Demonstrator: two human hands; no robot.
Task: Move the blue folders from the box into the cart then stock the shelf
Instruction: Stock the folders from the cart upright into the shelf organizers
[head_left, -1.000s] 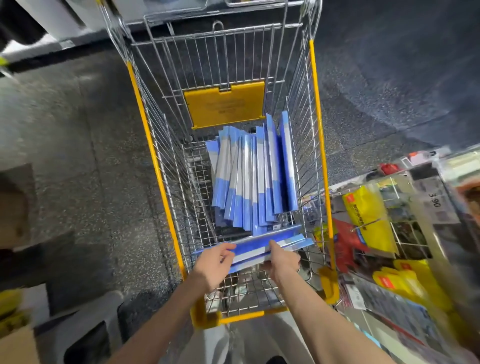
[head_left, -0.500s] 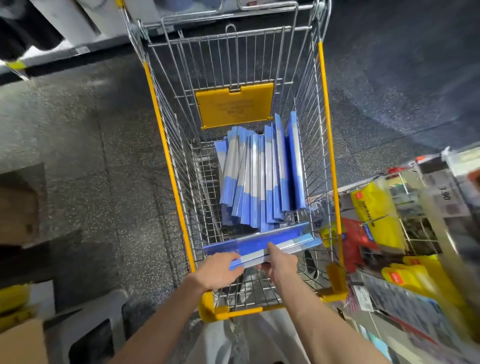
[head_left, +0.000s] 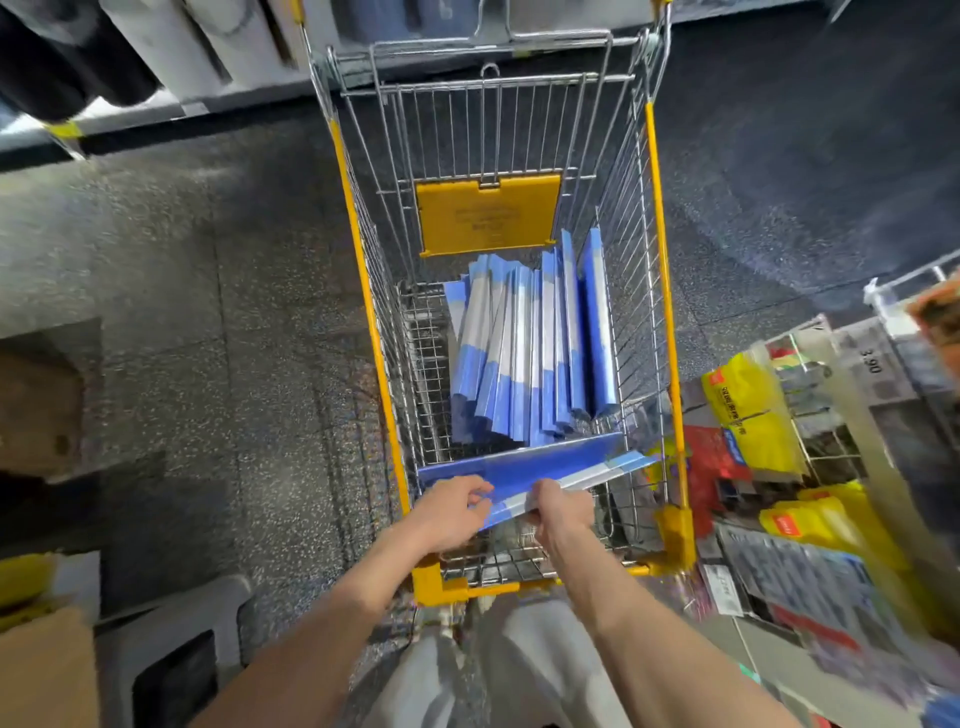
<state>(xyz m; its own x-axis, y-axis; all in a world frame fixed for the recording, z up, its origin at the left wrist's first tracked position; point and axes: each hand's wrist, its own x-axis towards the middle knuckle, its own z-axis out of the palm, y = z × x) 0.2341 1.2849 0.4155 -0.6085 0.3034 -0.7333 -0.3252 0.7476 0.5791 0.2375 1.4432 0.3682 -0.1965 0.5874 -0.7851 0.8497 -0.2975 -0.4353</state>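
Two stages: box to cart, then cart to shelf (I judge myself late in the first, with the second not begun).
cardboard box (head_left: 41, 670): at my far left, low in the corner, apart from the wire shopping cart (head_left: 363, 291); its inside is out of view, so I cannot tell whether any folders are left in it.
left hand (head_left: 449, 512): fingers curled over the near edge of the flat bundle of blue folders (head_left: 545, 460), gripping it.
flat bundle of blue folders: held crosswise at the near end of the cart, inside its rim and above the basket floor, not yet set down.
right hand (head_left: 563, 512): fingers wrapped round the bundle's near edge, just beside my left hand, closed on it.
standing row of blue folders (head_left: 524, 353): already in the cart, on edge, leaning together toward its right side, beyond the bundle and below the yellow seat flap (head_left: 488, 215).
display shelf (head_left: 810, 436): at my right, just beside the cart, hung with yellow packets (head_left: 748, 400) and a price tag (head_left: 872, 358) reading 3.90; no blue folders show on it (that side is blurred).
done: a good row of folders loaded, by the look of it.
left to do: lower this bundle, check the box, then stock the shelf, a stage that lies wholly ahead.
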